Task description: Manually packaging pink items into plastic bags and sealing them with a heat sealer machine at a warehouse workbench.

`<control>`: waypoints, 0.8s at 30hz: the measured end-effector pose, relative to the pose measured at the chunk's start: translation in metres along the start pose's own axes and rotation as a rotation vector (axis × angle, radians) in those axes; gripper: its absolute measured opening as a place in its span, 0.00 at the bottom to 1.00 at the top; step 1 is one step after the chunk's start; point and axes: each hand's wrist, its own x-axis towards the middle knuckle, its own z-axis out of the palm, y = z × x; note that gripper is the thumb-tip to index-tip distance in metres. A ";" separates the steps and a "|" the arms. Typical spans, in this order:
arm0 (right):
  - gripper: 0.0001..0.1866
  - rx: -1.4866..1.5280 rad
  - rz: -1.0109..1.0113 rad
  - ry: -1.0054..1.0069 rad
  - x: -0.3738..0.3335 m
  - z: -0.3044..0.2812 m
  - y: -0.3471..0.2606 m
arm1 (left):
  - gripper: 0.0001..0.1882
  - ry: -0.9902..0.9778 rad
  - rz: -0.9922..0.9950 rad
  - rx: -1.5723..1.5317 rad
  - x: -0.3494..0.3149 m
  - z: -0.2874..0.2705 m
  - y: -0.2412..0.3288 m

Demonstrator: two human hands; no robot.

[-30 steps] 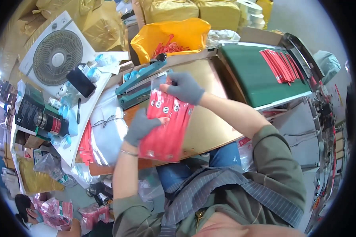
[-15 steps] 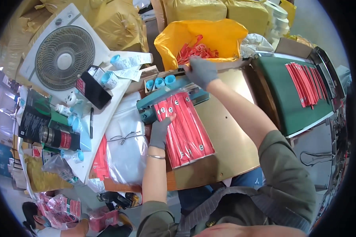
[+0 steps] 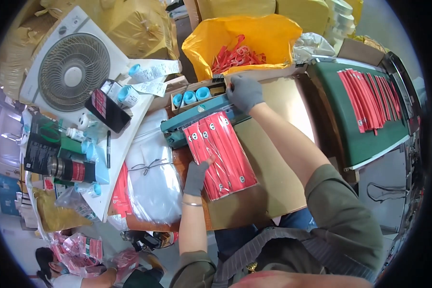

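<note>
A clear plastic bag of long, narrow red packets (image 3: pixel 227 158) lies slanted on the table, its far edge against a teal bar-type heat sealer (image 3: pixel 193 114). My gloved left hand (image 3: pixel 196 178) grips the bag's left side, with the thumb on top and the other fingers mostly hidden beneath. At the sealer's right end my gloved right hand (image 3: pixel 246 92) is closed over the arm's end, fingers curled. The grip itself is partly hidden by the glove. Both gloves are grey.
Light-blue rolls (image 3: pixel 189 97) stand in a box behind the sealer. Beyond is a yellow bag (image 3: pixel 197 45) of red scraps. Red packets (image 3: pixel 365 103) lie on a green surface at right. Left are clear plastic bags (image 3: pixel 151 192), a fan (image 3: pixel 74 72) and a phone (image 3: pixel 108 111). A co-worker (image 3: pixel 57 269) sits lower left.
My right hand has come down onto the end of the sealer's arm. My left hand stays on the bag. The whole view has shifted slightly, and the co-worker's head has moved.
</note>
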 end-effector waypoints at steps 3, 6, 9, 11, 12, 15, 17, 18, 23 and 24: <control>0.20 0.088 0.130 -0.148 -0.026 -0.005 -0.005 | 0.22 0.026 -0.013 -0.034 -0.004 -0.004 -0.004; 0.41 0.402 0.046 -0.094 -0.119 0.001 0.013 | 0.23 0.165 0.279 0.591 -0.036 -0.018 0.011; 0.41 0.322 -0.122 -0.205 -0.265 -0.041 0.039 | 0.17 0.439 0.495 0.806 -0.081 -0.049 0.015; 0.38 0.127 -0.316 -0.172 -0.313 -0.082 0.055 | 0.14 0.521 0.434 0.994 -0.110 -0.087 0.031; 0.34 0.197 -0.179 -0.141 -0.336 -0.091 0.060 | 0.13 0.566 0.362 1.075 -0.123 -0.098 0.037; 0.31 0.116 -0.248 -0.127 -0.355 -0.103 0.046 | 0.12 0.528 0.272 1.147 -0.144 -0.160 -0.004; 0.28 0.004 -0.308 -0.127 -0.350 -0.098 0.043 | 0.11 0.377 0.235 0.877 -0.140 -0.184 -0.022; 0.28 0.007 -0.318 -0.109 -0.344 -0.096 0.043 | 0.11 0.386 0.254 0.878 -0.139 -0.190 -0.017; 0.26 0.061 -0.283 -0.152 -0.364 -0.101 0.059 | 0.10 0.296 0.290 0.888 -0.167 -0.131 0.041; 0.26 0.108 -0.247 -0.155 -0.364 -0.103 0.062 | 0.09 0.275 0.272 0.515 -0.172 -0.106 0.058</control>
